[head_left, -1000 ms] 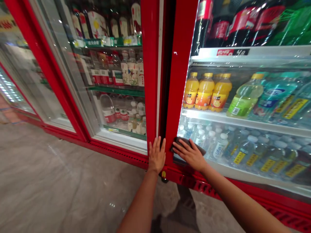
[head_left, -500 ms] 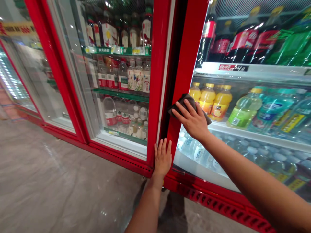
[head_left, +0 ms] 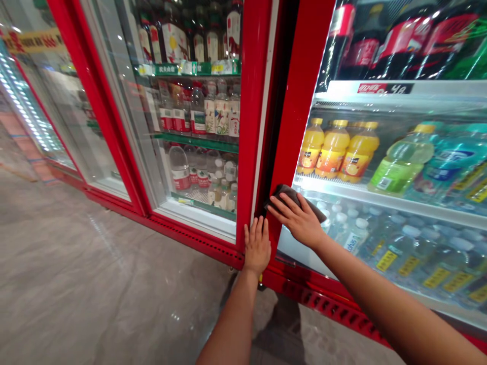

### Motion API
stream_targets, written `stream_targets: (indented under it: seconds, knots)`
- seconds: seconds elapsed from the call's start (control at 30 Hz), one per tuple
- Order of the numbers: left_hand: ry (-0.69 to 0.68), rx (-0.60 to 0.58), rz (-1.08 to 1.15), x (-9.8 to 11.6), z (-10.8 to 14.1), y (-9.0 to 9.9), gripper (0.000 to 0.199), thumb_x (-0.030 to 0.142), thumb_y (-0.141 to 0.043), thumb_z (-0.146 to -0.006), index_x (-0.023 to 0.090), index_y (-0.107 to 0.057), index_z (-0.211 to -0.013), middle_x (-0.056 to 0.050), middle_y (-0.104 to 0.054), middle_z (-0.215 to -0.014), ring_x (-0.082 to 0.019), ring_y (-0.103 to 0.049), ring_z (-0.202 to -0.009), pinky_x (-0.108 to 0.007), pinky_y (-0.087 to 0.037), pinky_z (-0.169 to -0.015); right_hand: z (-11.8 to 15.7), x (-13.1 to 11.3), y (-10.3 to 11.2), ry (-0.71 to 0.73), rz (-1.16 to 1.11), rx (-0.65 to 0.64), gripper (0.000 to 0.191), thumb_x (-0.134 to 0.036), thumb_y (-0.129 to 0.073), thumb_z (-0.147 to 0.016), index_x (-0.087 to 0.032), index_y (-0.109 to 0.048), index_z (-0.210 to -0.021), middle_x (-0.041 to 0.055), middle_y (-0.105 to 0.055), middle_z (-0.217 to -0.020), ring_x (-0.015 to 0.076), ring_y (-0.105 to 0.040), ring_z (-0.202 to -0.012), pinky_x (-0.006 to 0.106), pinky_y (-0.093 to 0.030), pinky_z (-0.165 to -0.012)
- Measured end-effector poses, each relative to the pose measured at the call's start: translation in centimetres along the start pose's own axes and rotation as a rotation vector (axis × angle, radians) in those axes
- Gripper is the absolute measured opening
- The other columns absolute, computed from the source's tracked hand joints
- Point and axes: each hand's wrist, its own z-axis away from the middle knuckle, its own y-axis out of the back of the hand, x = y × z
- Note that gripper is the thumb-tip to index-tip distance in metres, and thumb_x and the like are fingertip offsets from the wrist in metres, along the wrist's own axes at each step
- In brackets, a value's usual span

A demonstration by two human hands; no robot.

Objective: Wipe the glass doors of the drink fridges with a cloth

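Note:
My right hand (head_left: pixel 300 223) lies over a dark grey cloth (head_left: pixel 291 194) and presses it against the red door frame (head_left: pixel 292 126) of the lit fridge on the right. Part of the cloth sticks out past the fingers, over the edge of the glass. Lower and to the left, my left hand (head_left: pixel 257 247) rests with straight fingers at the dark gap between the two fridges, near the bottom corner of the left fridge's red frame (head_left: pixel 253 126). It holds nothing. My palms and the undersides of my fingers are hidden.
Behind the right-hand glass stand orange juice bottles (head_left: pixel 331 149), cola bottles (head_left: pixel 365 50) and water bottles (head_left: pixel 411 253). The left fridge holds drinks on green-edged shelves (head_left: pixel 198 143). A red vented base (head_left: pixel 327 304) runs above the grey floor (head_left: pixel 114 284).
My right hand and the cloth have slid down the red frame, closer to my left hand. The left hand stays at nearly the same place. The view has shifted slightly.

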Motion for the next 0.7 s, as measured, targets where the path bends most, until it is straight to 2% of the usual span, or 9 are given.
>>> stream_targets:
  seconds: [0.13, 0.27, 0.43, 0.6, 0.7]
  knots:
    - [0.003, -0.049, -0.027, -0.9, 1.7, -0.6, 0.079, 0.028, -0.053, -0.09, 0.012, -0.02, -0.16, -0.014, -0.032, -0.164, -0.028, -0.023, -0.155, -0.054, -0.01, -0.128, 2.1, -1.8, -1.5, 0.002, -0.046, -0.027, 0.062, -0.011, -0.044, -0.098, -0.026, -0.034, -0.157, 0.002, -0.036, -0.162, 0.0225, -0.029, -0.152, 0.051, -0.005, -0.129]
    - [-0.007, -0.097, -0.065, -1.6, 3.3, -1.1, 0.08, 0.028, -0.055, -0.09, 0.011, -0.021, -0.16, -0.014, -0.03, -0.165, -0.029, -0.022, -0.155, -0.055, -0.01, -0.128, 4.4, -3.6, -3.3, 0.002, -0.093, -0.067, 0.064, -0.012, -0.046, -0.096, -0.024, -0.033, -0.158, 0.0025, -0.036, -0.162, 0.023, -0.029, -0.152, 0.049, -0.007, -0.129]
    - [-0.014, -0.165, -0.07, -2.0, 5.5, -1.6, 0.078, 0.023, -0.052, -0.09, 0.009, -0.019, -0.16, -0.015, -0.031, -0.165, -0.028, -0.02, -0.155, -0.055, -0.013, -0.128, 7.2, -5.8, -5.6, 0.05, -0.076, -0.095, 0.059, -0.015, -0.046, -0.096, -0.019, -0.04, -0.154, 0.0018, -0.034, -0.164, 0.0215, -0.026, -0.153, 0.047, -0.002, -0.129]
    - [-0.017, -0.221, -0.053, -2.7, 7.4, -1.8, 0.083, 0.016, -0.054, -0.085, 0.01, -0.018, -0.16, -0.014, -0.038, -0.161, -0.027, -0.026, -0.153, -0.051, -0.02, -0.127, 9.3, -7.7, -7.6, 0.076, -0.07, -0.116, 0.053, -0.018, -0.045, -0.097, -0.018, -0.046, -0.15, 0.0007, -0.032, -0.164, 0.02, -0.022, -0.154, 0.046, -0.004, -0.129]
    - [-0.031, -0.242, -0.055, -3.0, 8.0, -2.0, 0.086, 0.016, -0.054, -0.084, 0.012, -0.016, -0.161, -0.014, -0.038, -0.162, -0.027, -0.027, -0.153, -0.052, -0.022, -0.126, 10.4, -8.9, -8.6, 0.081, -0.07, -0.128, 0.052, -0.02, -0.045, -0.097, -0.017, -0.048, -0.149, 0.0003, -0.031, -0.165, 0.0194, -0.018, -0.155, 0.047, -0.003, -0.13]
